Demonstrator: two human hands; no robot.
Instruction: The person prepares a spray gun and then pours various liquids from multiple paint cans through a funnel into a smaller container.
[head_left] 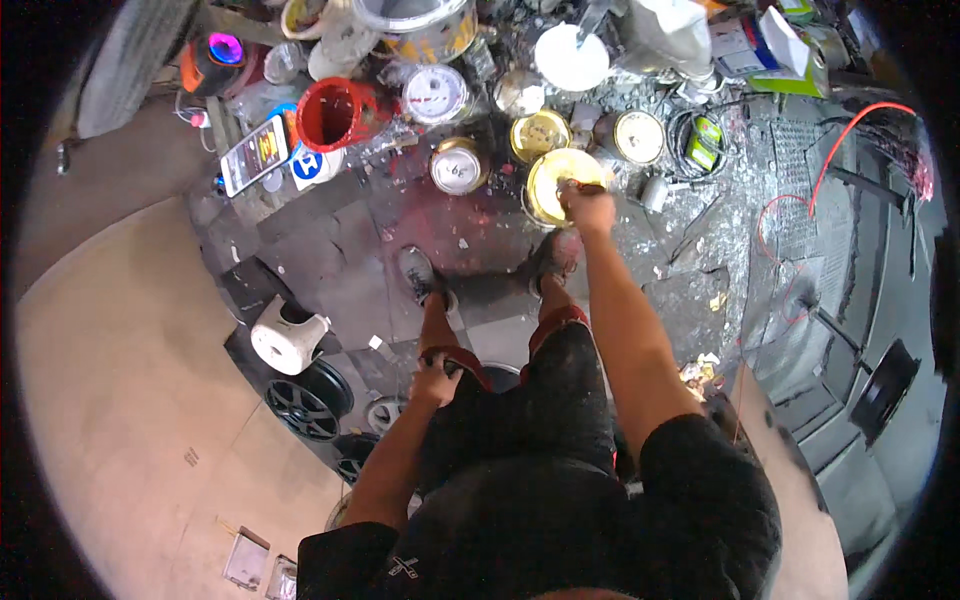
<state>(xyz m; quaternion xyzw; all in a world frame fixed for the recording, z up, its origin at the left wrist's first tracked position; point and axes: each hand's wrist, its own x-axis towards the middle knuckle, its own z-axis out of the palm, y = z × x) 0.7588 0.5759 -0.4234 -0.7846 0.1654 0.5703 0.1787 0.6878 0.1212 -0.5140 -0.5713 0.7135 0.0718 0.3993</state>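
Note:
My right hand (590, 208) reaches down to a can with a pale yellow lid (551, 175), its fingers closed on a small dark object over that lid, too small to make out. My left hand (437, 378) is by my left knee, fingers curled around something dark that I cannot make out. Around the yellow can are a silver-lidded can (458, 167), a smaller yellow can (540, 130) and a can with a white lid (638, 137). A red container (325, 118) is farther left, beside a phone (243, 165).
A large tub (415, 28) and a white round lid (570, 55) are among clutter at the top. My feet (420, 270) are on stained ground. Dark wheel rims (298, 405) and a white plastic piece (285, 338) lie left; a red hose (835, 145) and another rim (880, 395) are right.

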